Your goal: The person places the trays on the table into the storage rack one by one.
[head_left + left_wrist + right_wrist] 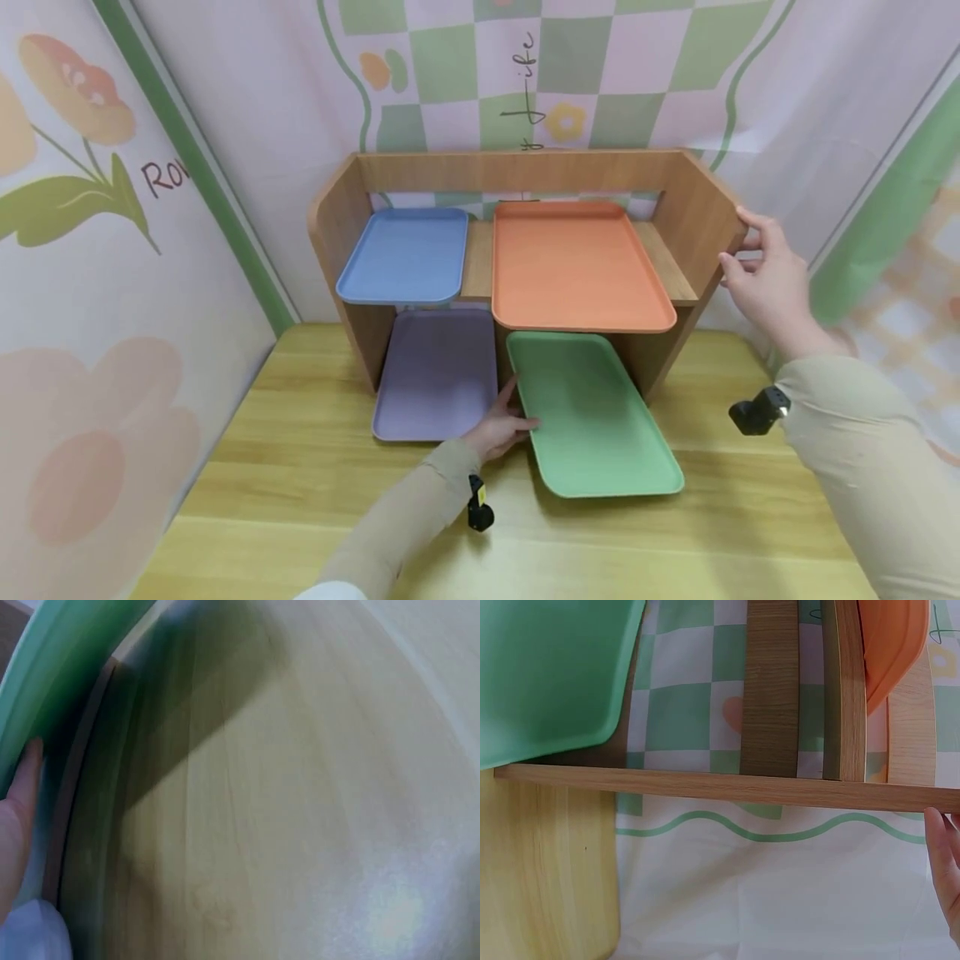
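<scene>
My left hand (498,427) grips a green tray (596,417) by its left edge, thumb on top and the other fingers underneath. The tray's back end lies inside the lower right bay of a wooden shelf (517,172), while its front juts out over the table, tilted. From below, the left wrist view shows a finger against the green tray (75,660). At the shelf's right side panel, my right hand (776,287) pinches the upper front edge. In the right wrist view only the fingertips of the right hand (945,862) appear, at that panel.
A blue tray (411,254) and a larger orange tray (577,271) lie on the upper board, both overhanging its front. Below the blue one, a purple tray (442,375) sits left of my hand. The shelf stands on a wood-grain table (300,500) against printed curtains.
</scene>
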Demonstrator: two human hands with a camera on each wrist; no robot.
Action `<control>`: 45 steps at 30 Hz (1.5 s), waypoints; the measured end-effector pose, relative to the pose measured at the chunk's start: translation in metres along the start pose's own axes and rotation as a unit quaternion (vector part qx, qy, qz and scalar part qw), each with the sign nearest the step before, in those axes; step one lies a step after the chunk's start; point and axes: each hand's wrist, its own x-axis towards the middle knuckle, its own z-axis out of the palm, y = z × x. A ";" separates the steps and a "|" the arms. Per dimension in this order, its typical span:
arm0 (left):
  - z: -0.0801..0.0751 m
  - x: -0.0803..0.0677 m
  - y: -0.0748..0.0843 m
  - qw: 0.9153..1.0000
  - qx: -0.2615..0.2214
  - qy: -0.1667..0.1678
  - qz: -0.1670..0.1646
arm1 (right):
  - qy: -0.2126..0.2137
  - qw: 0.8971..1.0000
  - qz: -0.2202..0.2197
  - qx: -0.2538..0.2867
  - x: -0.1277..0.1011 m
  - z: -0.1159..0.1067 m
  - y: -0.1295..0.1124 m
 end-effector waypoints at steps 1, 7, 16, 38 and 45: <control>-0.001 0.000 -0.001 1.000 -0.006 -0.001 -0.001 | -0.001 1.000 0.000 -0.001 0.000 0.000 0.000; -0.007 0.000 -0.002 0.998 -0.025 -0.032 -0.042 | -0.004 1.000 0.001 -0.001 -0.001 0.000 -0.003; -0.003 0.004 -0.009 0.995 0.076 0.027 -0.057 | -0.004 1.000 0.006 -0.004 -0.002 0.001 -0.003; 0.012 -0.005 -0.013 0.991 0.105 0.071 -0.032 | -0.006 1.000 0.004 -0.009 -0.001 0.000 -0.003; 0.009 -0.030 -0.018 0.993 0.071 0.030 -0.087 | -0.009 1.000 0.005 -0.007 -0.004 0.000 -0.002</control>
